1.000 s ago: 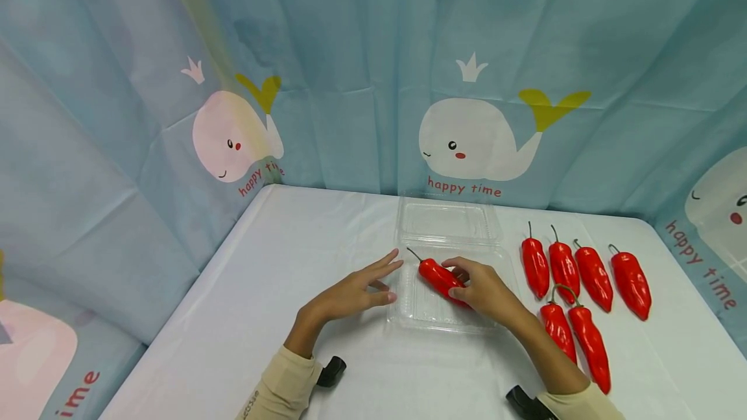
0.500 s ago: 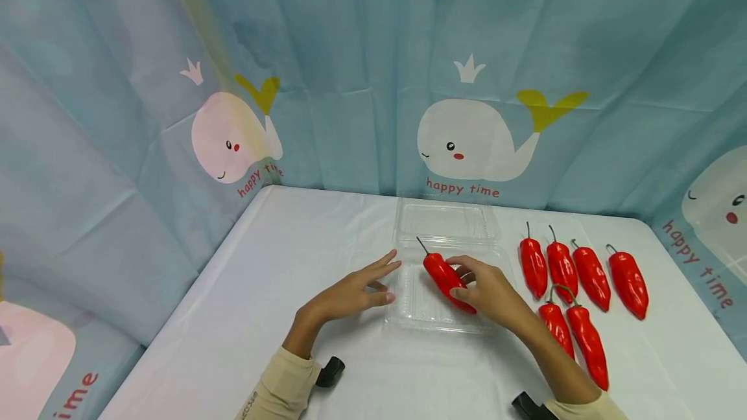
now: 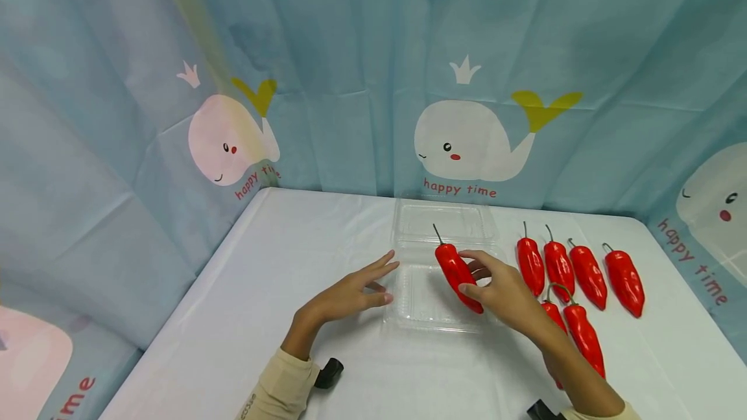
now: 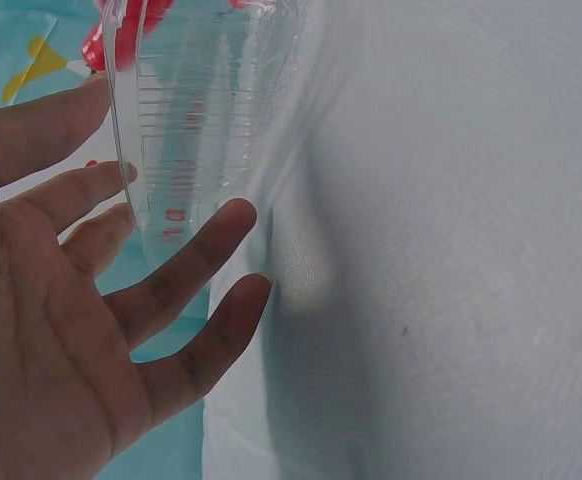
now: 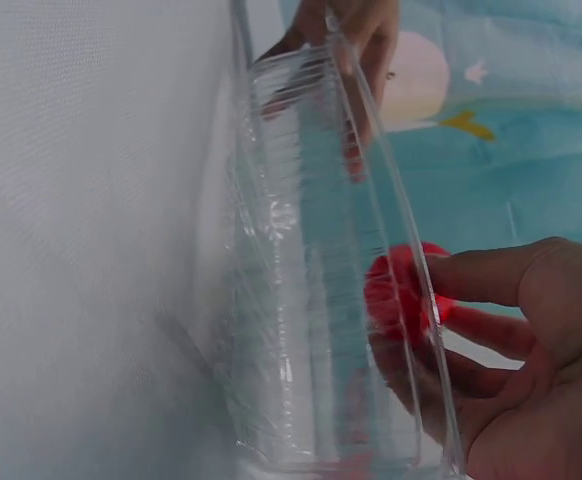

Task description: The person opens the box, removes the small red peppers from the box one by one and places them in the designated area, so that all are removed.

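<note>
A glossy red chili pepper point(image 3: 456, 274) with a thin stem tilts over the right half of an open clear plastic box point(image 3: 417, 306). My right hand point(image 3: 508, 290) grips this pepper between thumb and fingers. Through the box wall in the right wrist view, the pepper point(image 5: 401, 290) shows as a red shape beside the thumb. My left hand point(image 3: 347, 293) is at the box's left side, fingers spread and holding nothing. In the left wrist view, the fingers of the left hand point(image 4: 61, 300) lie beside the box's rim; whether they touch it I cannot tell.
The box's clear lid point(image 3: 443, 220) lies folded back towards the curtain point(image 3: 344, 83). Several more red peppers point(image 3: 588, 276) lie on the white table at the right, two of them point(image 3: 583, 336) nearer, partly behind the right forearm.
My right hand has moved a little to the right with the pepper, whose stem end has swung upwards and is steeper now. The left hand has hardly moved.
</note>
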Demonstrator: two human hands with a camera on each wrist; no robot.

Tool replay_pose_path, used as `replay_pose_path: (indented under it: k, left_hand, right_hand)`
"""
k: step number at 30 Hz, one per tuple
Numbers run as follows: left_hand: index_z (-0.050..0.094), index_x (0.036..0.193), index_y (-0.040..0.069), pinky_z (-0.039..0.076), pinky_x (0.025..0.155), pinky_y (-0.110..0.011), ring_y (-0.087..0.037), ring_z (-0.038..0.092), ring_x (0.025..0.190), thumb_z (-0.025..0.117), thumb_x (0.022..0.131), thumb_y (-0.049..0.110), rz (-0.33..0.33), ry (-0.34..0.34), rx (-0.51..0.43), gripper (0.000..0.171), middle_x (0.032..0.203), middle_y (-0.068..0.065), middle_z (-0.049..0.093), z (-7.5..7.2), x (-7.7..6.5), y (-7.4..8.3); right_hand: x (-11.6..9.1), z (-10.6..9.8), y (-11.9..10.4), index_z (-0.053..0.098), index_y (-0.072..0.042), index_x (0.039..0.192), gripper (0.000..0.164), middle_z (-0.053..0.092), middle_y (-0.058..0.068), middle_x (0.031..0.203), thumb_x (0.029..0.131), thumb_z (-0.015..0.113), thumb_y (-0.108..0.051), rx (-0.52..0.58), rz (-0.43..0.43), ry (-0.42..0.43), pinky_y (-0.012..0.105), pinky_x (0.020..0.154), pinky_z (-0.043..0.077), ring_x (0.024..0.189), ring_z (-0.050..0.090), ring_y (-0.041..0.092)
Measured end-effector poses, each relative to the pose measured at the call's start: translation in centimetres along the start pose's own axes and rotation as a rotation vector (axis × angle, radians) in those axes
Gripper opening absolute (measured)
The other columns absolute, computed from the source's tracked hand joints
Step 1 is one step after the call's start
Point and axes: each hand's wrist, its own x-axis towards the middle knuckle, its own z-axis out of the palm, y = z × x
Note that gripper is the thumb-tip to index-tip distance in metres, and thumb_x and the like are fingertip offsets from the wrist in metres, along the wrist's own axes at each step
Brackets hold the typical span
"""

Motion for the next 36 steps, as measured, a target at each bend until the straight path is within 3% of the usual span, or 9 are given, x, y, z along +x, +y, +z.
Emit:
replay_pose_path:
  k: [12,20,22,26,29,36]
  left_hand:
    - [0.031,0.169,0.020,0.046,0.112,-0.054,-0.026,0.061,0.135,0.064,0.106,0.032,0.006,-0.001,0.000,0.071,0.176,0.021,0.010,0.0,-0.1,-0.1]
    - [0.031,0.168,0.018,0.048,0.109,-0.053,-0.026,0.061,0.134,0.063,0.107,0.032,0.016,-0.004,0.000,0.071,0.179,0.008,0.011,-0.1,0.0,-0.2]
    - [0.031,0.168,0.017,0.048,0.110,-0.053,-0.026,0.062,0.134,0.063,0.107,0.032,0.019,-0.005,0.001,0.071,0.179,0.007,0.011,-0.1,-0.1,-0.2]
    - [0.031,0.168,0.018,0.048,0.109,-0.053,-0.026,0.062,0.134,0.064,0.106,0.032,0.018,-0.006,0.004,0.071,0.179,0.007,0.012,-0.1,-0.1,-0.1]
    - [0.031,0.168,0.018,0.048,0.109,-0.053,-0.027,0.062,0.134,0.064,0.106,0.032,0.018,-0.008,0.004,0.071,0.179,0.007,0.011,-0.1,-0.1,-0.1]
    - [0.031,0.169,0.019,0.047,0.110,-0.053,-0.026,0.061,0.134,0.064,0.106,0.032,0.011,-0.008,0.009,0.071,0.179,0.008,0.011,-0.1,-0.1,-0.1]
  right_hand:
    - [-1.8,-1.8,0.1,0.054,-0.009,0.153,0.071,0.071,0.020,0.128,0.090,0.085,-0.021,0.008,-0.021,0.084,0.040,0.077,0.065,0.112,0.069,0.036]
    - [-2.8,-3.1,0.9,0.052,-0.011,0.155,0.070,0.071,0.018,0.128,0.094,0.083,-0.024,0.007,-0.039,0.127,0.027,0.079,0.061,0.114,0.069,0.033]
    - [-3.1,-3.5,1.1,0.051,-0.013,0.156,0.070,0.070,0.017,0.129,0.094,0.082,-0.027,-0.001,-0.033,0.132,0.029,0.081,0.061,0.115,0.068,0.033]
    - [-3.8,-4.2,1.6,0.049,-0.013,0.157,0.072,0.068,0.020,0.132,0.095,0.081,-0.030,-0.005,-0.016,0.134,0.044,0.086,0.063,0.118,0.066,0.037]
    - [-4.2,-4.5,2.2,0.047,-0.011,0.158,0.074,0.066,0.024,0.134,0.095,0.081,-0.028,-0.013,0.001,0.138,0.052,0.083,0.064,0.119,0.065,0.043]
    - [-5.0,-5.5,3.4,0.045,-0.011,0.160,0.078,0.064,0.027,0.136,0.095,0.081,-0.032,-0.040,0.065,0.143,0.049,0.077,0.065,0.121,0.063,0.048]
